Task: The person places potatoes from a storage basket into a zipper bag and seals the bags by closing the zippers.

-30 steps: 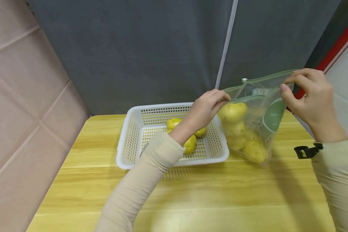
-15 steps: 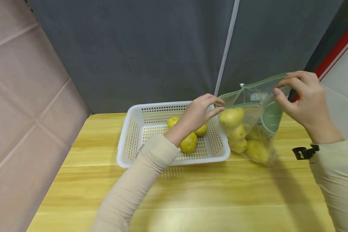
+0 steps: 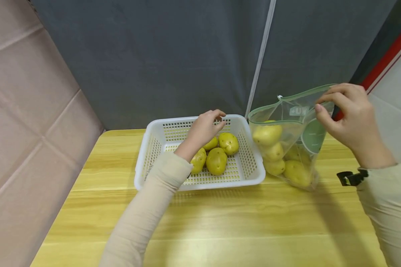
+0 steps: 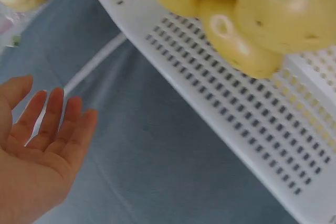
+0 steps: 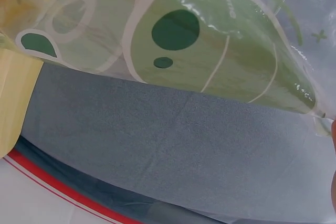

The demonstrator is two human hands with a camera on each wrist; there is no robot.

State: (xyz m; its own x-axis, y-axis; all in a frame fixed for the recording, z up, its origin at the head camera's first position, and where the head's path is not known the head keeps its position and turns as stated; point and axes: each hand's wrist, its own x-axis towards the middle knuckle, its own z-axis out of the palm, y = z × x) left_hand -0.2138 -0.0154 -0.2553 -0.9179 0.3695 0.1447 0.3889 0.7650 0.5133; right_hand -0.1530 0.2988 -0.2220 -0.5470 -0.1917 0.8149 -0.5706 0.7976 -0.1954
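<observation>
Mid-frame, the empty, loose left hand [image 3: 204, 128] hovers near likely firm potatoes [image 3: 216, 161], best cupped whole; frame right, the right hand [image 3: 351, 118] pinches a limp bag [image 3: 304, 137] by its rim.

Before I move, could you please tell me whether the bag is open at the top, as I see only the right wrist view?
Observer: Yes, the head view shows the bag open at the top.
Operator: Thank you; and what stands next to it?
Observer: A basket stands to its left.
Operator: And is anything held on that side, please?
Observer: No, the left wrist view shows the left grip holding nothing.
</observation>
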